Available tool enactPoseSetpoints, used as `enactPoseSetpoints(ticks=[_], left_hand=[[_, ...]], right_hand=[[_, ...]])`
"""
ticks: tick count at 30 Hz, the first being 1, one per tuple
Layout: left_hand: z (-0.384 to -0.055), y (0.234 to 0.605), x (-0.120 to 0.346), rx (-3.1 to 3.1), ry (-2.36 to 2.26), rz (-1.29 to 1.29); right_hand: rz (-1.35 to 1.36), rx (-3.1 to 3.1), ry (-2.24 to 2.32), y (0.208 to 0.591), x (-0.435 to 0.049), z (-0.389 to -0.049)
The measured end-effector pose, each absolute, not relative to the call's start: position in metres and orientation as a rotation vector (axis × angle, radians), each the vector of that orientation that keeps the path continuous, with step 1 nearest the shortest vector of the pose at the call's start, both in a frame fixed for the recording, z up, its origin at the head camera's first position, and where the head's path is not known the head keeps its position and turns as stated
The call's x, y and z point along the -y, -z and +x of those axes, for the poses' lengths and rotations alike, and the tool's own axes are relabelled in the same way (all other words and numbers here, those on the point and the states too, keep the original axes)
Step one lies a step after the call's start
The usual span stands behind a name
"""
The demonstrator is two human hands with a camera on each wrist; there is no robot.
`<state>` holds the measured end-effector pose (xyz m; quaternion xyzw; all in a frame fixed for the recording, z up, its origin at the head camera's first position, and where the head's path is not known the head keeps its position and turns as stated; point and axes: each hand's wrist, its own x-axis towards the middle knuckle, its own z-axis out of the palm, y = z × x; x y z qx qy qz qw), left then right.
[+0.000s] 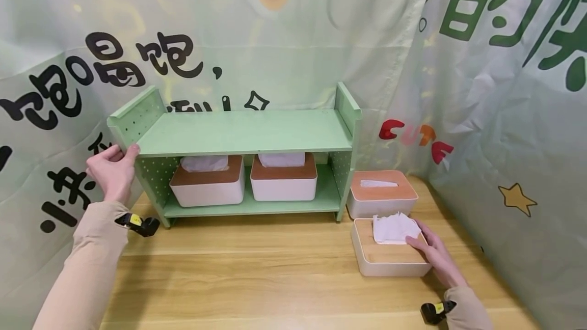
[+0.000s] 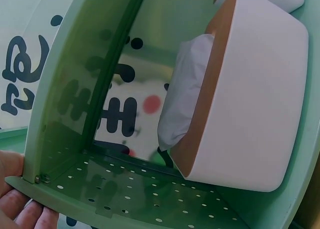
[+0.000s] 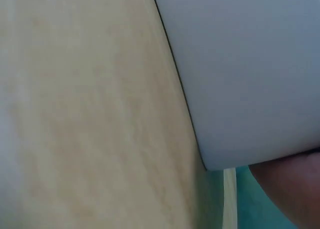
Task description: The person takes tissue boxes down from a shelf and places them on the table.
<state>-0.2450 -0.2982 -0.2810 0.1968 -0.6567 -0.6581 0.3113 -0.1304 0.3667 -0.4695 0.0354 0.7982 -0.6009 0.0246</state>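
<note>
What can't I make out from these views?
Head: top of the tissue in the right shelved box, hidden by the upper board.
Head: lettering behind that board, lower part hidden.
Left wrist: most of left hand, past left edge.
Right wrist: most of right hand, past right edge.

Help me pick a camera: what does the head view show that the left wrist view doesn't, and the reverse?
Only head: the right grip on the front tissue box, another box behind. Only left wrist: a red dot on the backdrop behind the green shelf. Both: that shelf, the left grip at its edge, the left box and right box inside.
</note>
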Motion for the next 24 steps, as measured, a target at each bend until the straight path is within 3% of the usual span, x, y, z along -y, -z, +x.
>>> enactPoseSetpoints(ticks=[24], left_hand=[[-0.246, 0.282, 0.299, 1.762, 1.699, 0.529]], right_hand=[[0.101, -2.496, 1.803, 0.473, -0.384, -0.143]])
